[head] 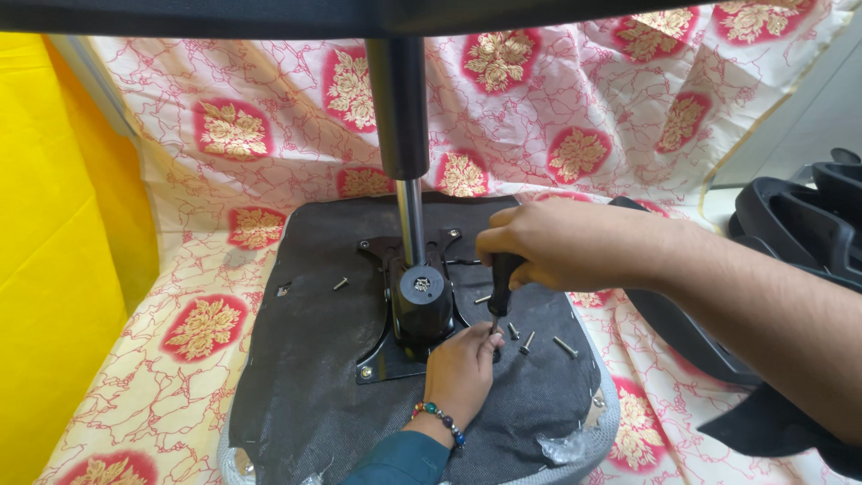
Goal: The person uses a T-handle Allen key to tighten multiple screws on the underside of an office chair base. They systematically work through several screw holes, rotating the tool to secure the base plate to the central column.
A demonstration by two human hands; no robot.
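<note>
Two hands meet at one screw: the right hand (561, 244) wraps its grip around a black-handled screwdriver (500, 286), held upright; the left hand (462, 370) closes its grip near the tip, probably steadying the screw. Keeping the shaft vertical suits the black metal mounting plate (388, 352) on the upturned dark fabric-covered chair seat (314, 359). Loose silver screws (539, 339) lie beside.

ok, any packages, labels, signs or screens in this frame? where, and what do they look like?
None in view.
Nearest thing: clear plastic wrap, crumpled at the near right edge of the upturned seat base, no print visible.
Round black cap on the mount has a small pale mark, too small to tell if it is a label.
</note>
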